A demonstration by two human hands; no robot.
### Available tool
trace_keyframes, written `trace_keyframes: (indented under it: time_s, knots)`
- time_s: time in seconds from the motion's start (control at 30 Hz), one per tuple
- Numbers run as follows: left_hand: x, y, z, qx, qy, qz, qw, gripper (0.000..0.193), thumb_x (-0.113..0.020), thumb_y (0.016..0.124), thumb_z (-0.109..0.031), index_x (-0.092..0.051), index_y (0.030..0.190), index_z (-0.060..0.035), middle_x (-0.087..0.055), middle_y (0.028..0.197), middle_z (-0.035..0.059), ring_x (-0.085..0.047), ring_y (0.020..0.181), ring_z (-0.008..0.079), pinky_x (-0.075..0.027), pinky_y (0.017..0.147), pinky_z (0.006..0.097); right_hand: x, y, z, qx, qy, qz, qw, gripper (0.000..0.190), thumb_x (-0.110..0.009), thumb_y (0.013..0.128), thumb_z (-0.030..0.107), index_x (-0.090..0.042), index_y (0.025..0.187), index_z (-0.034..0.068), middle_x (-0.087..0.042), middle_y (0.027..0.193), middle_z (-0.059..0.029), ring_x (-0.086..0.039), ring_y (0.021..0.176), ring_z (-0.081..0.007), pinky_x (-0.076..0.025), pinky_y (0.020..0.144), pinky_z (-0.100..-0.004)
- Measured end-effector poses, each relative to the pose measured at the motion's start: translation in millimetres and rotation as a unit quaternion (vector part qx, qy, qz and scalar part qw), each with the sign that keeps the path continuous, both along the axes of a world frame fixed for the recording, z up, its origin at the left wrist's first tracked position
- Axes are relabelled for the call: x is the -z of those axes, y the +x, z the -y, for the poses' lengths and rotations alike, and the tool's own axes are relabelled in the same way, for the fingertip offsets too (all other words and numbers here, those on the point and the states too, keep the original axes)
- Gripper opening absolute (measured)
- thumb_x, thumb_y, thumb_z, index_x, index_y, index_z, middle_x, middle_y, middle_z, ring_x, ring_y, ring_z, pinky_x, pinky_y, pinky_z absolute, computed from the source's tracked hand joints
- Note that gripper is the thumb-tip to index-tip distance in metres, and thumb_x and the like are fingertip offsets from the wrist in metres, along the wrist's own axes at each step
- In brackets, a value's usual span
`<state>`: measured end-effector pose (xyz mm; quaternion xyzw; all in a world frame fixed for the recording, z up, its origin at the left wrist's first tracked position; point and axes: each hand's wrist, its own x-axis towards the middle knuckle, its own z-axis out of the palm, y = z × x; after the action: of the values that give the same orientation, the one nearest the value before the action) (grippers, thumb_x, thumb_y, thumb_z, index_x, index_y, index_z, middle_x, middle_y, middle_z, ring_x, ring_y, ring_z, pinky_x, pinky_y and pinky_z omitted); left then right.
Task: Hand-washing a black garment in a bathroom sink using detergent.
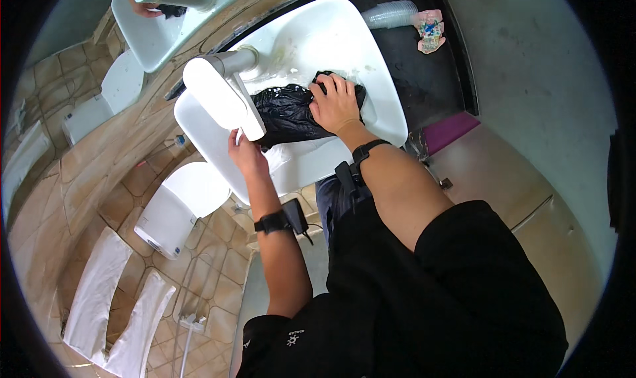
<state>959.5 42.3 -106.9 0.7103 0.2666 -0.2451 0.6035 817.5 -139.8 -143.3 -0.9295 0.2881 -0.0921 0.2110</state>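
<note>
A crumpled piece of thin black fabric [285, 112], wet and glossy, lies across the white washbasin [382, 114]. My right hand [335, 102] presses down on its right end, with bent fingers gripping the folds. Over the fabric's left end reaches the broad white head of the tap [218, 99]. My left hand [246, 154] is just below the tap's outer edge, and its fingertips are partly hidden there. Whether those fingers hold anything is unclear. Close to that hand, a whitish patch [278, 157], water or foam, shows in the basin.
A stack of clear plastic cups [390, 15] and a pink printed packet [430, 30] lie on the black counter [422, 80]. Left of the basin are a white toilet [198, 189], hanging white trousers [94, 288] and a shower fitting [191, 323]. A mirror [74, 65] reflects the basin.
</note>
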Motion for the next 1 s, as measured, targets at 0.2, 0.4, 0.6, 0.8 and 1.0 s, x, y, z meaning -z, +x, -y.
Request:
trace_keyframes:
  time_s: [0.2, 0.4, 0.6, 0.8, 1.0]
  knots:
    - [-42, -27, -33, 0.066, -0.085, 0.042, 0.993, 0.030, -0.054, 0.079, 0.011, -0.066, 0.105, 0.0001, -0.060, 0.078, -0.0006, -0.053, 0.066, 0.0080, -0.043, 0.062, 0.0236, 3, -1, 1, 0.003, -0.007, 0.012, 1.000, 0.035, -0.069, 0.077, 0.025, -0.065, 0.110, 0.015, -0.053, 0.121, -0.0055, -0.046, 0.121, -0.0292, -0.036, 0.097, -0.0461]
    - [-51, -47, -63, 0.438, 0.323, 0.061, 0.837, 0.048, -0.067, 0.078, -0.002, -0.060, 0.125, -0.0027, -0.062, 0.076, 0.0090, -0.064, 0.069, 0.0199, -0.052, 0.069, 0.0333, 1, 0, 0, -0.001, -0.006, 0.007, 1.000, 0.035, -0.070, 0.077, 0.026, -0.065, 0.110, 0.014, -0.054, 0.121, -0.0057, -0.046, 0.121, -0.0295, -0.036, 0.097, -0.0465]
    - [-7, -38, -27, 0.414, 0.425, 0.350, 0.725, 0.078, -0.075, 0.086, -0.027, -0.036, 0.149, -0.0030, -0.033, 0.148, 0.0313, -0.042, 0.131, 0.0461, -0.034, 0.110, 0.0547, 0, 1, 1, 0.001, -0.008, 0.002, 1.000, 0.036, -0.070, 0.077, 0.027, -0.065, 0.111, 0.015, -0.053, 0.122, -0.0049, -0.046, 0.121, -0.0288, -0.036, 0.096, -0.0460]
    - [53, -30, 33, 0.322, 0.473, 0.187, 0.799, 0.075, -0.061, 0.091, -0.053, -0.042, 0.147, -0.0071, -0.044, 0.149, 0.0201, -0.037, 0.139, 0.0417, -0.017, 0.116, 0.0580, 1, 1, 1, 0.002, -0.002, -0.008, 1.000, 0.039, -0.070, 0.077, 0.027, -0.064, 0.113, 0.015, -0.053, 0.122, -0.0050, -0.045, 0.122, -0.0285, -0.036, 0.098, -0.0462]
    - [95, 13, 31, 0.274, 0.387, 0.135, 0.870, 0.068, -0.064, 0.088, -0.051, -0.052, 0.136, -0.0036, -0.060, 0.129, 0.0173, -0.057, 0.115, 0.0324, -0.037, 0.105, 0.0428, 3, 1, 0, -0.003, 0.002, -0.066, 0.998, 0.037, -0.070, 0.079, 0.028, -0.064, 0.113, 0.017, -0.051, 0.124, -0.0049, -0.043, 0.124, -0.0290, -0.034, 0.100, -0.0473]
